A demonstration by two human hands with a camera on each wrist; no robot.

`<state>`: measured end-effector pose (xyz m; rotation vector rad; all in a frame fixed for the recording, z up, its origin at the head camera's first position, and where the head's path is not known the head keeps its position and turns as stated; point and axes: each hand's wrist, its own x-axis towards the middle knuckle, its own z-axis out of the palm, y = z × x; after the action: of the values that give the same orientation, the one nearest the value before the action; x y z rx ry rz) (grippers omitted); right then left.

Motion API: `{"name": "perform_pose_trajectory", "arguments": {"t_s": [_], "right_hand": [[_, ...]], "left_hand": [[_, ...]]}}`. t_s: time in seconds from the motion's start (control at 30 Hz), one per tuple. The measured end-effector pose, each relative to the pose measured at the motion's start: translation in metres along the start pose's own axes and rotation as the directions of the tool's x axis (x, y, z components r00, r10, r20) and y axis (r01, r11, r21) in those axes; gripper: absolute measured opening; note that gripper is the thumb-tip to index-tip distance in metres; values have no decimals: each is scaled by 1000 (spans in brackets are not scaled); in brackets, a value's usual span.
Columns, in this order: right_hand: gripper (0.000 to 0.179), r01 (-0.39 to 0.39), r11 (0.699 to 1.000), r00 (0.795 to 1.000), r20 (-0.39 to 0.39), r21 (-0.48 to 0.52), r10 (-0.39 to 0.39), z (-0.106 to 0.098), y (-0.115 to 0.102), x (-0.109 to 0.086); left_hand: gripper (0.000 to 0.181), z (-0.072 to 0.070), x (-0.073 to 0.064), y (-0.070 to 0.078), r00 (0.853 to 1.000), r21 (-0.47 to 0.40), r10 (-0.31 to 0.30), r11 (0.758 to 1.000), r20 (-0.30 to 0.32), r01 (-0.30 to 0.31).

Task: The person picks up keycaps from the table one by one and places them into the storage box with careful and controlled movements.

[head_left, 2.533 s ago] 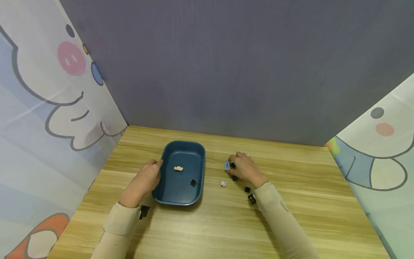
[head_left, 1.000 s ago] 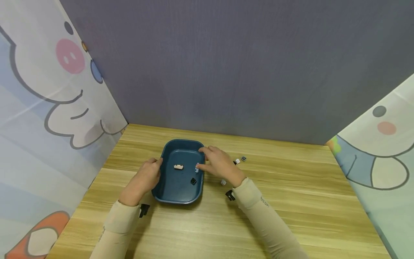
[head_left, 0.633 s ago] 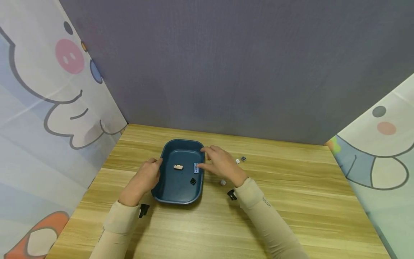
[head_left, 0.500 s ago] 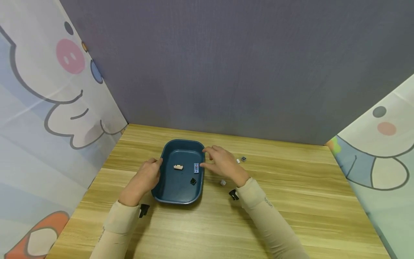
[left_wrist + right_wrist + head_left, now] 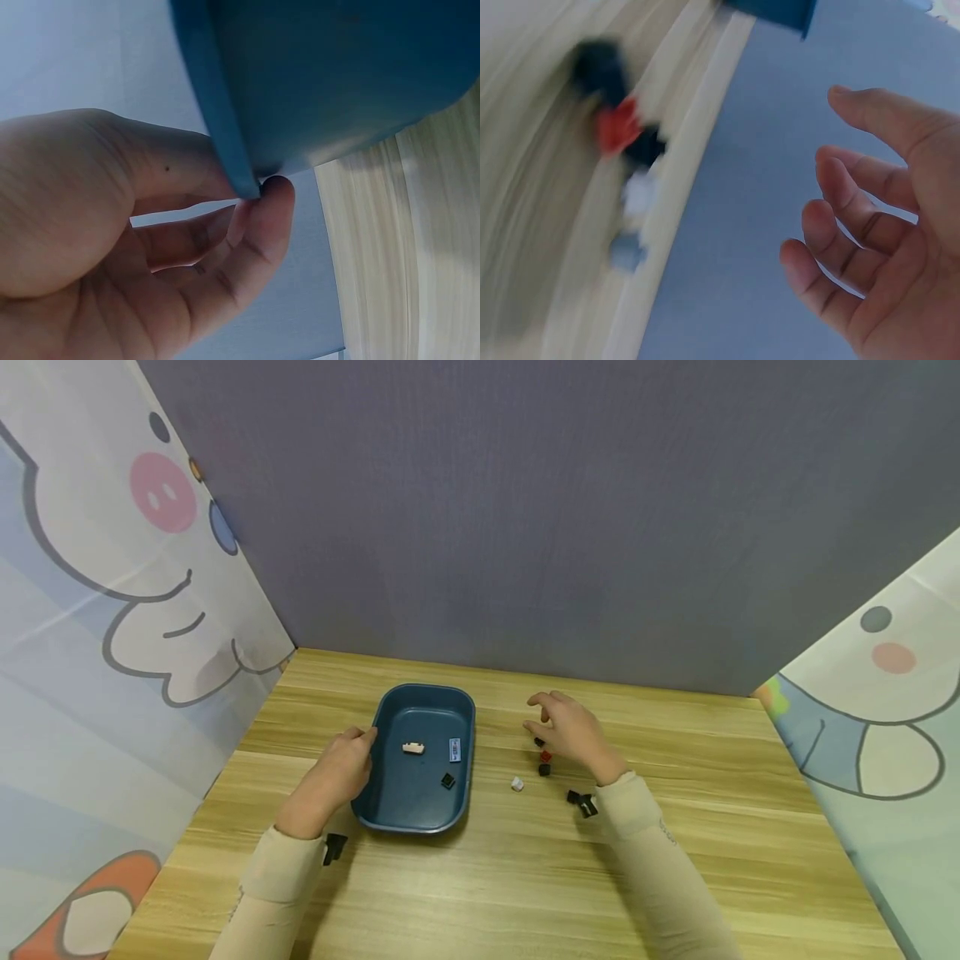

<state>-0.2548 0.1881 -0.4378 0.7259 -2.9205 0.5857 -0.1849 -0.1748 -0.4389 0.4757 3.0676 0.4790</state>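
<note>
My left hand pinches the left rim of a blue tray; the left wrist view shows thumb and fingers meeting at its edge. Inside the tray lie a cream piece, a blue piece and a black piece, which look like keycaps. My right hand is over the table right of the tray, fingers loosely bent and apart, holding nothing. Beneath and beside it are a red keycap and a black keycap. A white and a grey keycap, blurred in the right wrist view, are hidden by the hand in the head view.
A white keycap lies between the tray and the right hand. Another small black piece is near the right sleeve. A grey panel stands behind the wooden table, with printed cartoon sheets at both sides.
My right hand brought the blue keycap from the table into the tray, let go of it, and moved back right over the loose keycaps. The left hand stays on the tray rim.
</note>
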Motion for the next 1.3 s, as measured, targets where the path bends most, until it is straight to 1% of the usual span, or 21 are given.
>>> {"name": "perform_pose_trajectory", "arguments": {"t_s": [0.23,0.33,0.5,0.73,0.93,1.17,1.3], "right_hand": [[39,-67,998,998,4,-17,67,1,30,-15],[38,-88,996,996,0,-34,88,1,41,-19],[39,-148,987,989,13,-56,149,2,54,-25],[38,-183,981,981,60,-57,186,6,62,-27],[36,-214,975,970,105,-65,220,12,67,-26],[26,-227,973,967,109,-48,231,15,67,-25],[24,-231,971,966,106,-54,236,16,68,-23]], "left_hand": [[43,1,-2,-1,1000,2,-9,1000,6,9],[43,1,-2,-1,1000,3,-12,1000,11,12],[42,2,-3,0,1000,-6,-18,1000,11,18],[42,2,-3,-1,1000,-9,0,1000,-20,0],[40,2,-2,-1,999,-8,20,1000,-38,-21],[41,2,-1,-2,999,-1,22,1000,-30,-22],[41,1,-2,-2,1000,-9,14,1000,-25,-14]]}}
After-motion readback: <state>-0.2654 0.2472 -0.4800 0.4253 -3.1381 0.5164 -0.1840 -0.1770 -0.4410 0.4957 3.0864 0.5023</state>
